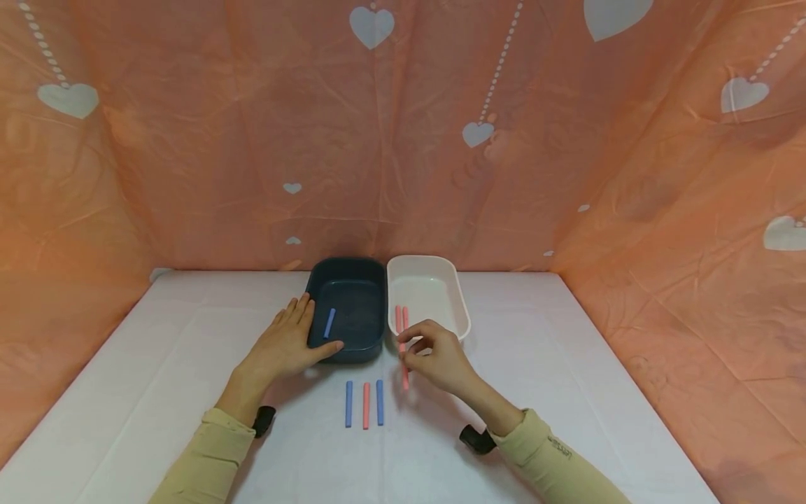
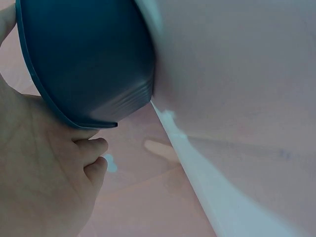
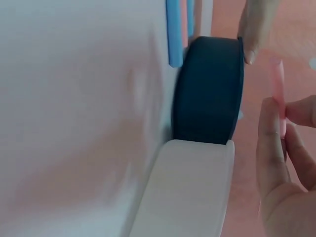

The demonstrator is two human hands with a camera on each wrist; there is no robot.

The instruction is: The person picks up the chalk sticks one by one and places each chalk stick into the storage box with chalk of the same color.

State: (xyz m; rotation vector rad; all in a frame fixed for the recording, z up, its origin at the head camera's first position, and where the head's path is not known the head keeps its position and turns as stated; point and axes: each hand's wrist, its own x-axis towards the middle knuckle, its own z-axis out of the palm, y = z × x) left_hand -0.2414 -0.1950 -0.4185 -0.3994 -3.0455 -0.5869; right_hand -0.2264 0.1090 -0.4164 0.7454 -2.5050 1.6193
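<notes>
My right hand [image 1: 437, 355] pinches a pink chalk stick [image 1: 406, 378] between thumb and fingers, over the near edge of the white tray [image 1: 462, 308]. In the right wrist view the held chalk [image 3: 278, 81] stands above tray height, clear of the rim. Two more pink chalk sticks [image 1: 398, 318] lie in the white tray. With fingers spread, my left hand [image 1: 286, 346] rests on the left and near rim of the dark blue tray [image 1: 352, 353]; its palm side shows in the left wrist view. A blue chalk stick [image 1: 329, 323] lies inside that tray.
On the white tabletop [image 1: 189, 420], in front of the dark tray, lie a blue chalk stick [image 1: 349, 404], a pink one [image 1: 366, 406] and another blue one [image 1: 380, 402] in a row. Both trays stand side by side near the orange curtain [image 1: 378, 140].
</notes>
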